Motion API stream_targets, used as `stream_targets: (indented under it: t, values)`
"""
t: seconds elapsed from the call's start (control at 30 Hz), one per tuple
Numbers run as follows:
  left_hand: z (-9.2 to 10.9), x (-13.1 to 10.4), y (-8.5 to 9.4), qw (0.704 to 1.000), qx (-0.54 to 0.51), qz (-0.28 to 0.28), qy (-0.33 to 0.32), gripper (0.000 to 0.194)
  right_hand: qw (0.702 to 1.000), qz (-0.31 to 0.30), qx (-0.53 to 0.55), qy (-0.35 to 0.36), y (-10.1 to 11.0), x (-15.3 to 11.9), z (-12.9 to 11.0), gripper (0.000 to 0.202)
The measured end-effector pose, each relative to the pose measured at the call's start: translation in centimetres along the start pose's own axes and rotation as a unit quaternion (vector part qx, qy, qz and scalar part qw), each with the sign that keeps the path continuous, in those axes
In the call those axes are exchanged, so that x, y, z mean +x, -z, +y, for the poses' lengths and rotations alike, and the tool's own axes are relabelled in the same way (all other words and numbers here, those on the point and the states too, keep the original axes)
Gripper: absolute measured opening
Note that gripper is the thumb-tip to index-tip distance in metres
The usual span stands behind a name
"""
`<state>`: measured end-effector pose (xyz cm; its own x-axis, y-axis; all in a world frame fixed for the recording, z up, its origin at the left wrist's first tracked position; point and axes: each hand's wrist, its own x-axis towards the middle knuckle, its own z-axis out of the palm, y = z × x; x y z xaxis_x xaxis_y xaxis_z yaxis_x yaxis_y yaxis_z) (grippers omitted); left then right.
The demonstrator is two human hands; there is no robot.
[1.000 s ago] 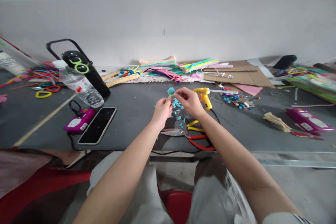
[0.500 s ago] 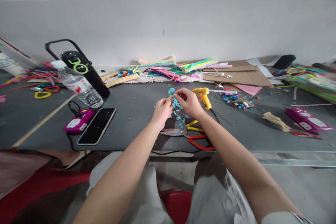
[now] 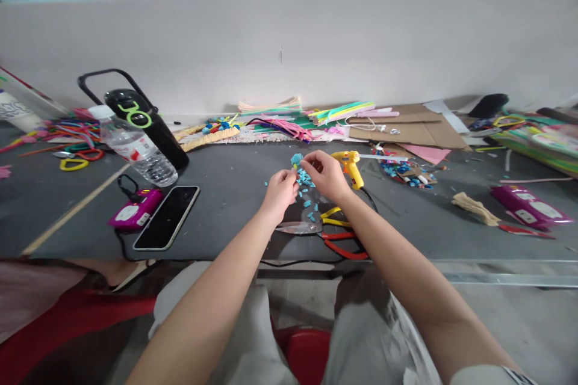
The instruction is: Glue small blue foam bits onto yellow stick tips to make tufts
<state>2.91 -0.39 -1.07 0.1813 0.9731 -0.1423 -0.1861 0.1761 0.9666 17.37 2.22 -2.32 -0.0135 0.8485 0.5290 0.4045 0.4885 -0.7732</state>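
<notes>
A small blue flower-like piece with a touch of yellow [image 3: 296, 159] stands up between my hands. My left hand [image 3: 280, 191] is closed in a pinch around its lower end. My right hand [image 3: 326, 174] is also closed, its fingertips at the flower's right side; what they pinch, if anything, is too small to make out. Loose blue bits [image 3: 307, 204] are scattered on the dark table below. Just right of my right hand lies a yellow glue gun [image 3: 351, 167]. Nearer to me are scissors [image 3: 300, 227] with yellow handles and a red-handled tool [image 3: 345, 246].
On the left stand a water bottle [image 3: 139, 147] and a black flask [image 3: 158, 132], with a phone [image 3: 167, 216] and a purple box [image 3: 136, 209] in front. Pipe cleaners [image 3: 289, 126] and cardboard [image 3: 406, 126] line the back. Another purple box [image 3: 530, 207] is at the right.
The blue flower has tipped or shifted very slightly to the right. Both hands stay almost in the same place, still close together.
</notes>
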Motion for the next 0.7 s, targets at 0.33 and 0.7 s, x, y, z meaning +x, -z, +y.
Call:
stream_targets:
  t: [0.33,0.7]
  values:
    - [0.15,0.16,0.2,1.0,-0.006,-0.006,0.009,0.029,0.998,0.055,0.008,-0.02,0.27,0.11,0.02,0.025]
    - [0.93,0.07,0.88,1.0,-0.008,-0.019,0.02,0.026,0.999,-0.007,0.037,0.017,0.74,0.15,0.16,0.032]
